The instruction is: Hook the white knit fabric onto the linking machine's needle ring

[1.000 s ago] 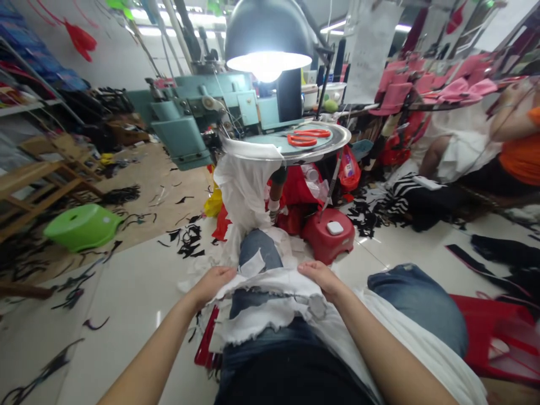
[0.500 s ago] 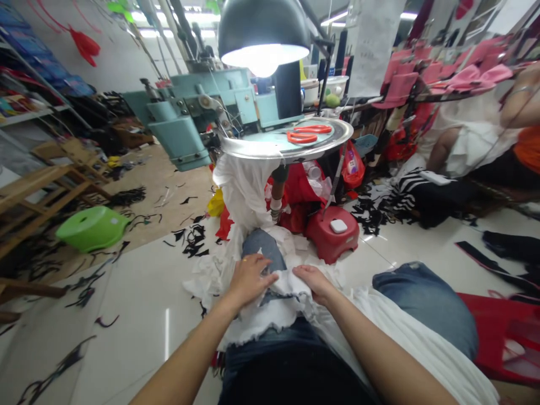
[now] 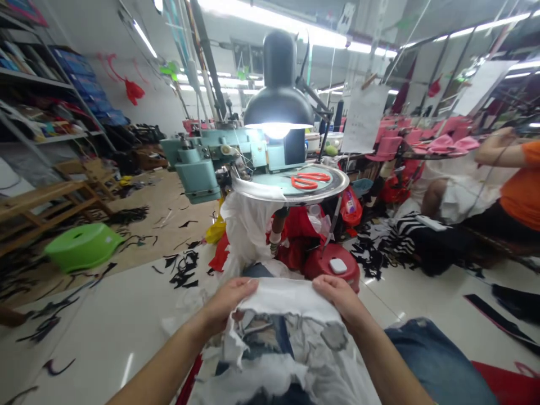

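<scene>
Cloth [image 3: 291, 295]: white, stretching between both hands above the lap
Left hand [image 3: 234, 295]: fingers pinching its upper left part
Right hand [image 3: 337, 295]: fingers gripping its upper right part
Bench [image 3: 312, 198]: carrying orange scissors [image 3: 310, 180] under a glowing lamp [image 3: 279, 107]
Writing: sheet [image 3: 363, 118] hanging behind, bag [image 3: 350, 208] showing a label; neither reading clearly

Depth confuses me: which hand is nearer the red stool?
Right. The right hand is this side of the red stool; the left hand is farther off, to its left.
</scene>
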`<state>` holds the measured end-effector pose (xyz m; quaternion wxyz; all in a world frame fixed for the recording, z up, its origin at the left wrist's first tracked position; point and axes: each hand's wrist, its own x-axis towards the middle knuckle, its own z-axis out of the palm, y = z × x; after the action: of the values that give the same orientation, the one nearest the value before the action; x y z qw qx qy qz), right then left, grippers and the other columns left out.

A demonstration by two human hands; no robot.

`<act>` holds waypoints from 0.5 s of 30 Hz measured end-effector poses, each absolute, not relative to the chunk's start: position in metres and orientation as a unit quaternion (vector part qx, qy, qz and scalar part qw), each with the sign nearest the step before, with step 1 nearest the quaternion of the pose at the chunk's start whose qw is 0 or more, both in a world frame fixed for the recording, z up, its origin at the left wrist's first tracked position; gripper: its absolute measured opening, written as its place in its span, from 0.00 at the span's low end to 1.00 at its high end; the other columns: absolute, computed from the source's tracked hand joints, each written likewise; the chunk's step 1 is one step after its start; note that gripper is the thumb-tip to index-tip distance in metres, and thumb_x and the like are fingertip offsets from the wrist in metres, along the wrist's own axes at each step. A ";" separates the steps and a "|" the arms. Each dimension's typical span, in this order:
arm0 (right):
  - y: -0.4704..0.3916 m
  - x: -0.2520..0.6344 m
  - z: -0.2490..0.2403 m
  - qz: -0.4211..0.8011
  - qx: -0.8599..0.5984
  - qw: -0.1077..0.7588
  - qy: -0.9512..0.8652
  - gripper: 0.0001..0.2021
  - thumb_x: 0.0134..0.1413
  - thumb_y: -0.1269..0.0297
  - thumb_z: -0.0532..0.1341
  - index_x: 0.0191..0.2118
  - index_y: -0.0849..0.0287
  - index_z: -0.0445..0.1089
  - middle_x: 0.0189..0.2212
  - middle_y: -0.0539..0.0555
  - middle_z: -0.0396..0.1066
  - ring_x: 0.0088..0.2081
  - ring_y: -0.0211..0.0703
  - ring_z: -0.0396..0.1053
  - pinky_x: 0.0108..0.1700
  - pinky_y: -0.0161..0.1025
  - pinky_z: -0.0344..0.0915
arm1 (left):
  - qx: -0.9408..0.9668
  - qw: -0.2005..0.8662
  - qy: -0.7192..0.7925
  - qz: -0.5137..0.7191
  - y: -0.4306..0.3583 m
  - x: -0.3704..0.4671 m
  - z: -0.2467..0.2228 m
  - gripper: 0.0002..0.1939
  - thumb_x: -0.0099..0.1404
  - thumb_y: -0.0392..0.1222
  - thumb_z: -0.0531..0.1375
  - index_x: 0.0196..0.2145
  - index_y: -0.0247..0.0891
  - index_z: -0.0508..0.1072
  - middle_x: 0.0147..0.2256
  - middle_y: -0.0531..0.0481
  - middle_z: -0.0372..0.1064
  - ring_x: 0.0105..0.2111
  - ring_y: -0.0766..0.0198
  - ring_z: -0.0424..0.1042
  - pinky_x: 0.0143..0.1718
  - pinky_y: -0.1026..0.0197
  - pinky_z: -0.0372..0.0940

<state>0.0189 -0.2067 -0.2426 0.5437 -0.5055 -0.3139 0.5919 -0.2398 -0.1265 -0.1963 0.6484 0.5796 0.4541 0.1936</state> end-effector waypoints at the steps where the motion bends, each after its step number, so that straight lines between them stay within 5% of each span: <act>1: -0.205 0.020 -0.233 0.590 -0.501 0.549 -0.314 0.24 0.36 0.44 0.73 0.27 0.60 0.70 0.17 0.45 0.65 0.19 0.33 0.58 0.23 0.33 0.50 | 0.571 0.657 0.450 0.199 -0.125 -0.238 -0.191 0.27 0.54 0.63 0.64 0.31 0.33 0.69 0.17 0.60 0.53 0.13 0.76 0.46 0.12 0.69 0.41; 15: -0.196 0.030 -0.162 0.581 -0.490 0.552 -0.343 0.25 0.29 0.46 0.75 0.25 0.61 0.69 0.17 0.45 0.64 0.19 0.30 0.55 0.22 0.31 0.48 | 0.476 0.766 0.354 0.248 -0.116 -0.224 -0.145 0.20 0.52 0.54 0.69 0.23 0.33 0.70 0.08 0.61 0.49 0.09 0.77 0.42 0.11 0.70 0.41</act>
<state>0.0301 -0.1964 -0.1619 0.5523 -0.4901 -0.3429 0.5806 -0.2237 -0.1155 -0.1452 0.7660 0.4756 0.3543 0.2480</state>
